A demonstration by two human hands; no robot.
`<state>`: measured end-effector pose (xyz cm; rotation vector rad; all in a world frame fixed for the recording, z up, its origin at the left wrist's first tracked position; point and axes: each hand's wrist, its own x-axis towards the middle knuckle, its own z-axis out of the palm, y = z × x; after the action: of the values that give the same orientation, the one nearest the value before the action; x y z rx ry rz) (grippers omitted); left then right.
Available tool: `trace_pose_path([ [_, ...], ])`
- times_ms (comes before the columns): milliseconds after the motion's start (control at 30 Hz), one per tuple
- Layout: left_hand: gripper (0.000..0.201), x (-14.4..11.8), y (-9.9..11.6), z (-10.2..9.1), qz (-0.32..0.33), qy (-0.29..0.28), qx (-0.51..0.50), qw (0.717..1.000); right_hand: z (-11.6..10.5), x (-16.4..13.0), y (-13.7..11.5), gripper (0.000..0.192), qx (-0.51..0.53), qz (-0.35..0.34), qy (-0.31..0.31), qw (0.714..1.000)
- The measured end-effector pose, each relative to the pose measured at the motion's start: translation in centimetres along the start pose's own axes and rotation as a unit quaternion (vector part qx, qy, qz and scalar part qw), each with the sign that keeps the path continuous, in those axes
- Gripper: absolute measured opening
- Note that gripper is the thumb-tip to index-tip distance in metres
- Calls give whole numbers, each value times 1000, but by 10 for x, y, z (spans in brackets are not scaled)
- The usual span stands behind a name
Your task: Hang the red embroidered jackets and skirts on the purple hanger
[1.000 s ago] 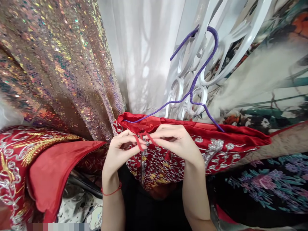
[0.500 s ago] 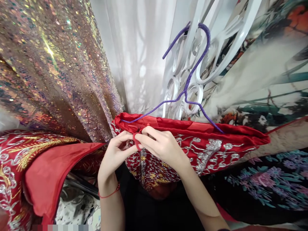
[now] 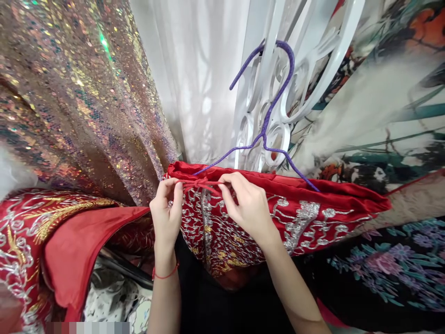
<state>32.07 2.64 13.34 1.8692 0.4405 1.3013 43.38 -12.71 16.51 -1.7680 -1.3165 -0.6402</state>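
A red embroidered skirt (image 3: 243, 222) with silver and gold patterns hangs from a purple hanger (image 3: 266, 125), whose shoulders go inside the satin waistband. At the front of the waistband a red cord (image 3: 199, 183) is knotted in a bow. My left hand (image 3: 166, 208) pinches one side of the cord between thumb and fingers, left of the knot. On the other side, my right hand (image 3: 245, 206) pinches the opposite part of the cord. Both hands are closed and pull it out sideways.
The hanger's hook rests over a white openwork frame (image 3: 274, 93). Sequinned fabric (image 3: 79, 93) hangs at the left, above another red embroidered garment (image 3: 86, 232). Printed fabric (image 3: 399, 106) and a black floral cloth (image 3: 392, 264) lie to the right.
My hands were close together at the cord's knot and have moved apart, left and right. The bow is now stretched flat along the waistband between them.
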Motion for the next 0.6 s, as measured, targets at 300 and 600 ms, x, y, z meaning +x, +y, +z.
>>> trace_pose_path([
  [300,15,1,-9,-1,150,79,192,967,-7,-7,6,20,-145,16,83,986],
  [600,17,22,-33,-4,196,83,241,947,-11,-11,18,20,-220,-15,84,972],
])
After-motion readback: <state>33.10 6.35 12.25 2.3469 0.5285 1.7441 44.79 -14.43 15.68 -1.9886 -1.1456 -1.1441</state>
